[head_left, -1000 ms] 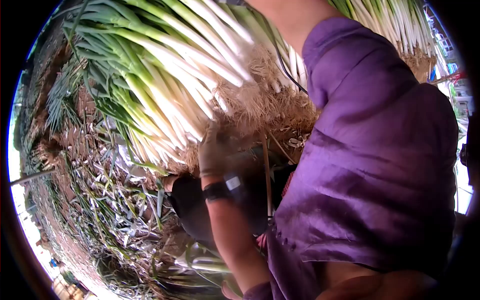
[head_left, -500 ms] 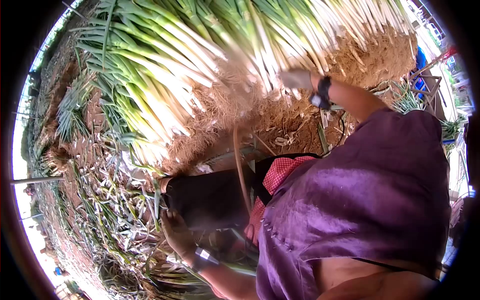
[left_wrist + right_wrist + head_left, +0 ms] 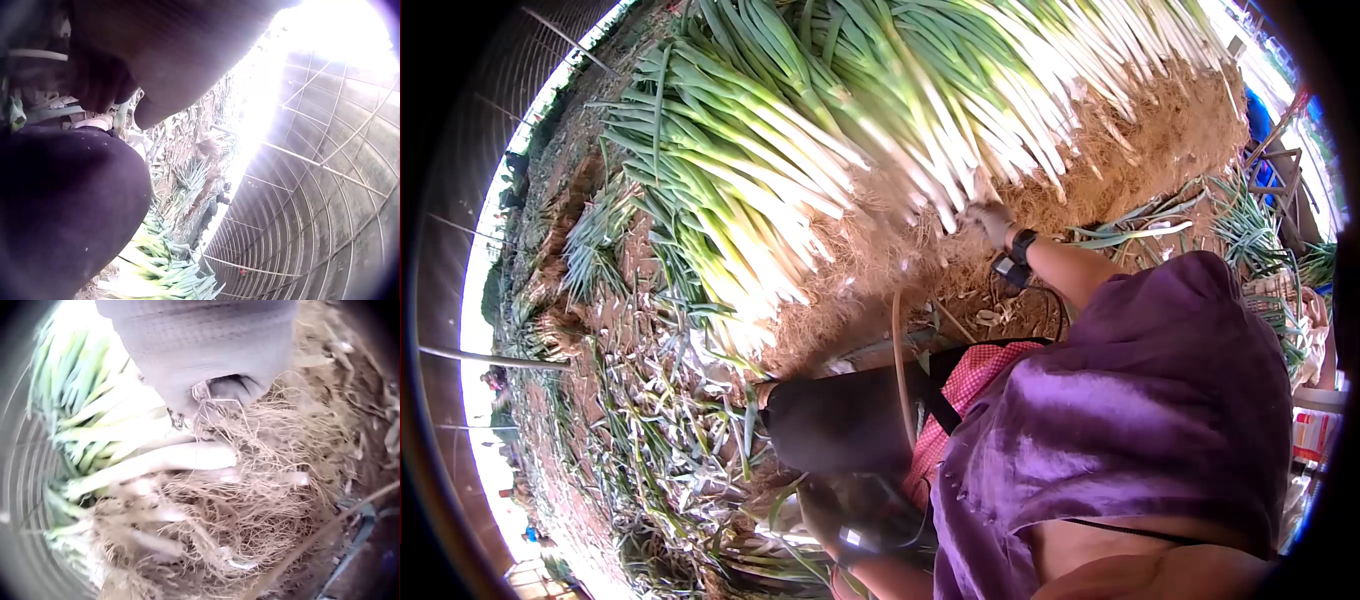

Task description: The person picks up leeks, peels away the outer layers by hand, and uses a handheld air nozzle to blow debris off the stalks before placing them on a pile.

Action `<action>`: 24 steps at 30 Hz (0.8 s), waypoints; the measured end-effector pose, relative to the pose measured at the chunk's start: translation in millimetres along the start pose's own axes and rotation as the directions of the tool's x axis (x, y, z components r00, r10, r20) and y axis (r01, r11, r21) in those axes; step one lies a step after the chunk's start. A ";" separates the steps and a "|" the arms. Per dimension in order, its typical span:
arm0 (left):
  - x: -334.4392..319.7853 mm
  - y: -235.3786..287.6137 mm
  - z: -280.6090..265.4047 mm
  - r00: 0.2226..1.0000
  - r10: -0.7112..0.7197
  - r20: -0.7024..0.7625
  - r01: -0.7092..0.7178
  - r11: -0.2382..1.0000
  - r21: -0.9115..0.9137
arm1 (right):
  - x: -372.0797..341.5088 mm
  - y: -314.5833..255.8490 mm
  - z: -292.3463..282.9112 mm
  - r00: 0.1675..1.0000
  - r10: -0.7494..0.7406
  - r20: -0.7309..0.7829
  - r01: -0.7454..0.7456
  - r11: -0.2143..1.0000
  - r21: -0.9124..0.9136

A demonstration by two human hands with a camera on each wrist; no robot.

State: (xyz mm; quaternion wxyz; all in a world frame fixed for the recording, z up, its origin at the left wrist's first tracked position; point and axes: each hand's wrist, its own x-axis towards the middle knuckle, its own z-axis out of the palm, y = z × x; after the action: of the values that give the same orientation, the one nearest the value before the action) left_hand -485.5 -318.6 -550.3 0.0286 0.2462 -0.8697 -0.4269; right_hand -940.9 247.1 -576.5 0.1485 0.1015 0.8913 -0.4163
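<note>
My right hand (image 3: 992, 222), in a pale glove with a black strap at the wrist, is at the root ends of a long row of green onions (image 3: 800, 150). The right wrist view shows the curled glove (image 3: 206, 350) gripping one by its root end, with thin roots poking out beside the fingers. A thick white stalk (image 3: 162, 461) lies just below the glove among tangled brown roots (image 3: 250, 512). My left hand (image 3: 825, 512) is low beside the dark trouser leg (image 3: 835, 420), blurred. In the left wrist view this hand (image 3: 169, 56) is dark, its grip unclear.
Loose leaves and peelings (image 3: 660, 450) litter the ground on the left. More stalks (image 3: 770, 560) lie near the left hand. A thin brown stick (image 3: 900, 360) rises by the leg. Several onions lie on the right (image 3: 1245, 225). A ribbed tunnel cover (image 3: 300, 206) curves overhead.
My right hand went from out of view at the top to the root ends, then slightly lower. The left hand drew back from the root ends to beside the leg.
</note>
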 end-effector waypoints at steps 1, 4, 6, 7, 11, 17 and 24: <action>-2.2 2.2 -2.2 1.000 -0.002 0.016 0.001 1.000 0.030 | -8.7 -22.0 -19.2 0.980 0.198 -0.015 -0.187 0.944 0.271; -9.5 13.1 0.5 0.984 -0.169 -0.065 0.174 0.981 0.088 | -10.9 -59.6 -67.3 0.993 0.112 -0.023 -0.097 0.932 0.350; -11.3 53.5 1.5 0.967 -0.238 -0.088 0.254 0.899 0.356 | -13.7 -76.5 -90.1 0.986 0.121 0.115 -0.138 0.977 0.160; -10.1 64.3 2.6 0.941 -0.321 -0.103 0.331 0.819 0.468 | -16.4 -86.0 -101.7 0.975 0.124 0.184 -0.137 0.989 0.061; -14.3 61.5 -3.3 0.814 -0.553 -0.179 0.550 0.634 0.543 | 4.6 -94.6 -85.2 0.942 -0.137 0.306 0.299 0.756 -0.582; -31.3 62.2 -30.7 0.802 -0.583 -0.133 0.574 0.689 0.442 | -66.6 -179.0 -50.9 0.895 -0.043 0.444 0.353 0.679 -0.643; -93.2 73.3 -86.1 0.692 -0.721 0.011 0.716 0.689 0.114 | -160.4 -285.5 65.2 0.288 -0.646 0.707 0.902 0.432 0.027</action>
State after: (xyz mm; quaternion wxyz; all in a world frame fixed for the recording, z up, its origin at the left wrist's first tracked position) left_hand -411.0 -301.5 -425.4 -0.1770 0.5561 -0.7249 -0.3660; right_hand -866.1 6.9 -357.0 0.2227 -0.5298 0.7762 -0.2591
